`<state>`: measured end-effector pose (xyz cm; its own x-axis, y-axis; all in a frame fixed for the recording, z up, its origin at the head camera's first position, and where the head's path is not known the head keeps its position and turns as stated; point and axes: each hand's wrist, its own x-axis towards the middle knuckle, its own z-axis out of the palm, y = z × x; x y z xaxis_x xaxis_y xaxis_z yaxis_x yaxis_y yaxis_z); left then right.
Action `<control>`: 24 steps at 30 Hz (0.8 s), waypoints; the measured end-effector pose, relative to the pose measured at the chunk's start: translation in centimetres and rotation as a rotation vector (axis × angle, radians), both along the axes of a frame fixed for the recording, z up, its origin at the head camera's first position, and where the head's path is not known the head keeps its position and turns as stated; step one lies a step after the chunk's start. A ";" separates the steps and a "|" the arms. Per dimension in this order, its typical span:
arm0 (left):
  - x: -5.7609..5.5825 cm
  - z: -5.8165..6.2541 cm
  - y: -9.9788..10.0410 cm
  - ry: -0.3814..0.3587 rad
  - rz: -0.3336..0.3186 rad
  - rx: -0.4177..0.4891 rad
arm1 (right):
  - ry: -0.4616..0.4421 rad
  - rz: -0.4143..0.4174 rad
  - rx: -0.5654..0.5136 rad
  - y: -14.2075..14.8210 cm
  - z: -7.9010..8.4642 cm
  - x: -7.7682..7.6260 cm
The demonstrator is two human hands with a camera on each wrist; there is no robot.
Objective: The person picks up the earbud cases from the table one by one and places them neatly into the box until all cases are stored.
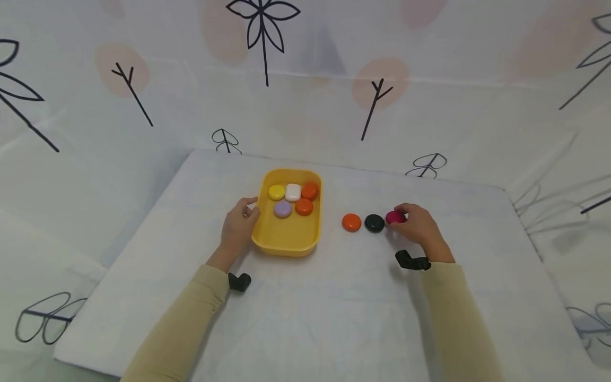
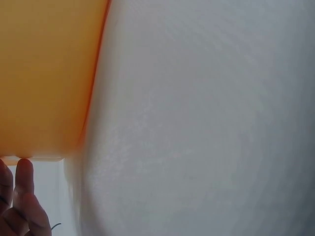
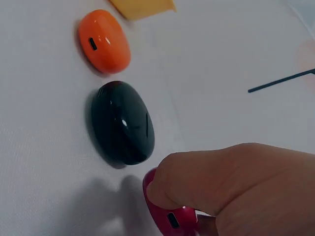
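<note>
My left hand (image 1: 240, 222) is at the left side of a yellow tray (image 1: 286, 241), fingertips at its outer rim; in the left wrist view its fingers (image 2: 24, 179) reach the tray's edge. On the tray lie glossy earbud charging cases: a yellow case (image 1: 276, 192), a white case (image 1: 293, 192), a lilac case (image 1: 282, 209), and two orange-red cases (image 1: 304, 207). My right hand (image 1: 417, 227) pinches a magenta earbud case (image 3: 170, 216), its small port showing. Just left of it sit a black earbud case (image 3: 123, 123) and an orange earbud case (image 3: 104, 42).
Everything sits on a white-covered table (image 1: 310, 318). A pale cloth backdrop (image 1: 310, 116) with leaf and twig drawings stands behind the table. Each wrist wears a black strap-mounted device (image 1: 412, 261).
</note>
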<state>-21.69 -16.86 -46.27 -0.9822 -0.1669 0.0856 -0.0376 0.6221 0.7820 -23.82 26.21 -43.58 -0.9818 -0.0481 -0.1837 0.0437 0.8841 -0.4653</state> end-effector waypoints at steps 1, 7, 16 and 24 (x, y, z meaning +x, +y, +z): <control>0.0 0.0 0.0 0.003 0.005 -0.003 | -0.006 0.000 0.006 0.0 -0.1 0.0; 0.0 0.0 0.0 -0.004 0.015 0.003 | -0.037 -0.006 0.020 -0.1 -0.4 0.0; -0.1 -0.1 0.3 0.013 0.001 0.005 | -0.044 0.006 0.060 -0.4 -0.7 0.6; -0.2 -0.1 0.0 0.032 -0.003 0.008 | 0.069 0.023 0.136 -1.6 0.3 1.2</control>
